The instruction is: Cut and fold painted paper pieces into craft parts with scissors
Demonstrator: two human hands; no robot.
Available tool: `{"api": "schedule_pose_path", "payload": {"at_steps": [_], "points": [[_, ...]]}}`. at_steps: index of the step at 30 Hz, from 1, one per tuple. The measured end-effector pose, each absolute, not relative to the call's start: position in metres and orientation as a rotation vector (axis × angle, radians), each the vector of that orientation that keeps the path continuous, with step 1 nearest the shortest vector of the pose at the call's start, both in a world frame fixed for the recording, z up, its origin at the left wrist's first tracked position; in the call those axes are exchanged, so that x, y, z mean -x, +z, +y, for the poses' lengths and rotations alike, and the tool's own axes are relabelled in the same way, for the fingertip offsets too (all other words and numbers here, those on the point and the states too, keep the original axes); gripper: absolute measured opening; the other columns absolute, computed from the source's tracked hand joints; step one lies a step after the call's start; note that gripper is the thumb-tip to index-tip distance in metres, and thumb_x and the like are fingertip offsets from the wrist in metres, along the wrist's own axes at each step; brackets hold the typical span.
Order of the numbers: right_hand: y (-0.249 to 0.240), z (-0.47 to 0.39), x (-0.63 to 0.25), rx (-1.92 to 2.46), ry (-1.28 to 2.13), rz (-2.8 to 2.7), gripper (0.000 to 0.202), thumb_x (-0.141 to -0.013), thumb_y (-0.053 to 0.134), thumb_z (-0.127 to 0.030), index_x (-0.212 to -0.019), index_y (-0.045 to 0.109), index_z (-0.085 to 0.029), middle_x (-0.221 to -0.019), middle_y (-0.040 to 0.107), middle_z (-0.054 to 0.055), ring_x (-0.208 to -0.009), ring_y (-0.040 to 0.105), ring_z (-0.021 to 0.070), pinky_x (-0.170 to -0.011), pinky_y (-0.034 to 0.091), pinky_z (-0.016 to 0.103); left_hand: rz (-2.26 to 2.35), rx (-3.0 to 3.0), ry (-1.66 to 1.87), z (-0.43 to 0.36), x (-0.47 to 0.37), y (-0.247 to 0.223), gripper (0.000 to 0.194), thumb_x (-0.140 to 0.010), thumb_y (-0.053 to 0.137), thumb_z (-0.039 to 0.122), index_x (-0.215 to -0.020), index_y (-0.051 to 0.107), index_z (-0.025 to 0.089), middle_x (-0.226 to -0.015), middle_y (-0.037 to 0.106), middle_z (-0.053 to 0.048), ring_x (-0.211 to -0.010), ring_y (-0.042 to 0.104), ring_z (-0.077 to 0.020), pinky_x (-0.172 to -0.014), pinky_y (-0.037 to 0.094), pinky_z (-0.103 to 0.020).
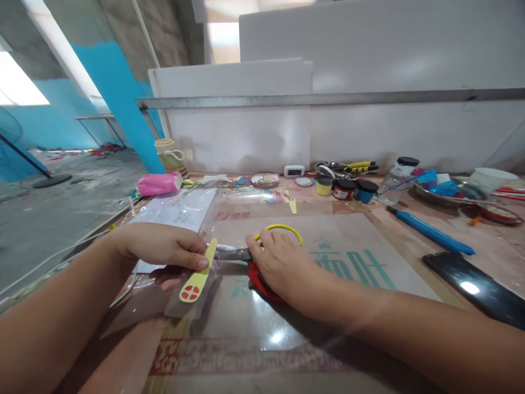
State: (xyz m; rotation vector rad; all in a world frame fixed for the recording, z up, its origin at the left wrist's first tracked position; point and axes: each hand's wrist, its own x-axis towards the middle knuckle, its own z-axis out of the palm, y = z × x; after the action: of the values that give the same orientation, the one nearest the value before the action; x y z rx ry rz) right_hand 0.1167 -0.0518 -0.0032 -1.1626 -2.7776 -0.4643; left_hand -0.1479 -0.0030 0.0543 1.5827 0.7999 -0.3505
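Note:
My left hand (168, 246) pinches a pale yellow paddle-shaped strip (199, 278) between thumb and fingers. Its rounded lower end bears a red pattern split into segments. Clear plastic film (175, 306) surrounds the strip and extends below it. My right hand (285, 265) grips a pair of scissors (235, 254) with one yellow and one red handle loop. The scissor blades point left, their tips at or just behind the strip's right edge; whether they touch it I cannot tell. Beneath both hands lies a transparent sheet (274, 323) over printed lettering.
At the back stand small paint jars (343, 189), pliers (361, 166) and a white digital timer (294, 171). A blue-handled tool (435, 232) and a black phone (471, 287) lie at right, near a metal bowl (426, 194). Pink packet (159, 184) and bottle (170, 158) sit back left.

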Motion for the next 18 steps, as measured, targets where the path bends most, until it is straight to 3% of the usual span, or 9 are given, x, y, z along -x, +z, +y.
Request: {"api": "schedule_pose_path", "payload": {"at_steps": [7, 15, 18], "points": [[-0.003, -0.056, -0.122, 1.122, -0.538, -2.826, 0.033, -0.094, 0.038, -0.003, -0.119, 0.06, -0.005, -0.087, 0.068, 0.016, -0.068, 0.066, 0.0247, -0.052, 0.041, 0.032, 0.807, -1.589, -0.338, -0.004, 0.151, 0.058, 0.048, -0.1, 0.049, 0.051, -0.066, 0.06, 0.019, -0.041, 0.053, -0.002, -0.03, 0.041, -0.0118, -0.033, 0.034, -0.021], [0.001, -0.068, -0.182, 1.403, -0.549, -2.94, 0.047, -0.085, 0.047, 0.002, -0.13, 0.057, -0.006, -0.099, 0.071, 0.017, -0.067, 0.069, 0.0249, -0.054, 0.039, 0.032, 0.732, -1.669, -0.576, 0.0, 0.135, 0.03, 0.049, -0.098, 0.049, 0.048, -0.058, 0.053, 0.02, -0.044, 0.056, -0.004, -0.035, 0.047, -0.0158, -0.033, 0.038, -0.023], [0.002, -0.068, -0.202, 1.487, -0.295, -2.876, 0.041, -0.087, 0.051, -0.004, -0.127, 0.059, -0.01, -0.104, 0.072, 0.017, -0.072, 0.07, 0.0255, -0.057, 0.044, 0.031, 0.769, -1.694, -0.59, 0.0, 0.132, 0.026, 0.048, -0.098, 0.049, 0.047, -0.059, 0.054, 0.02, -0.045, 0.057, -0.004, -0.036, 0.049, -0.0166, -0.034, 0.039, -0.023]]}}
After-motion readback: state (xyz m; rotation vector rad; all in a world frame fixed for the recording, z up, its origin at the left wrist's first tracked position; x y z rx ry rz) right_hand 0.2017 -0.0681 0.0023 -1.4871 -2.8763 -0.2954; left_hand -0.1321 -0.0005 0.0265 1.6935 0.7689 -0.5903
